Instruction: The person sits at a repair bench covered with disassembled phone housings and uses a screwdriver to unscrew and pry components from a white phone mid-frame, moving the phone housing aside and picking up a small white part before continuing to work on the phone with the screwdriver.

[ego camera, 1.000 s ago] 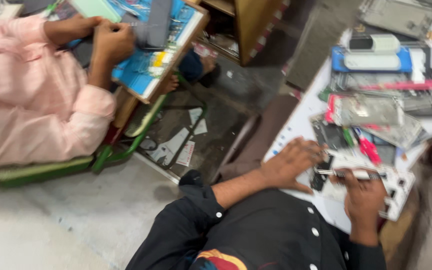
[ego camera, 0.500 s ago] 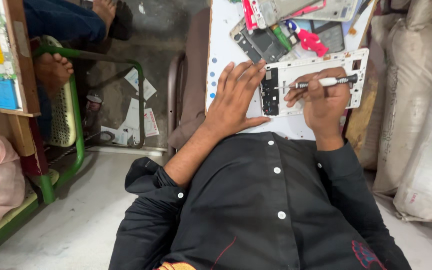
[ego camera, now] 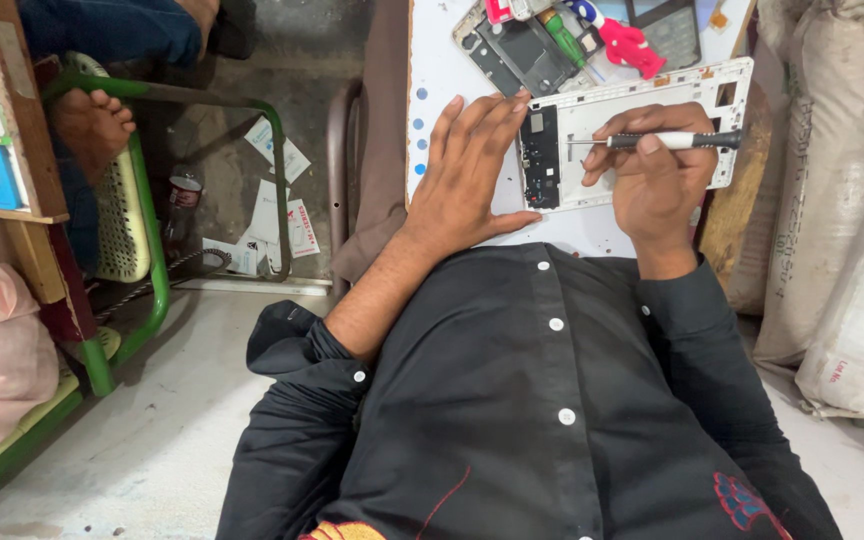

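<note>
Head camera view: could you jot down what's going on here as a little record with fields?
Left hand: left hand lies flat, pressing the left end of the white device frame
Right hand: right hand grips a screwdriver, tip pointing left over the frame
Surface: white table
Behind the frame: opened grey device, green-handled tool, pink tool
Right side: pale sacks
Left side: green chair frame, another person's bare foot

Frame: white flat tablet shell (ego camera: 642,135), open, lying on white table, dark strip at left end.
Screwdriver: thin, white handle (ego camera: 667,141), level across frame.
</note>
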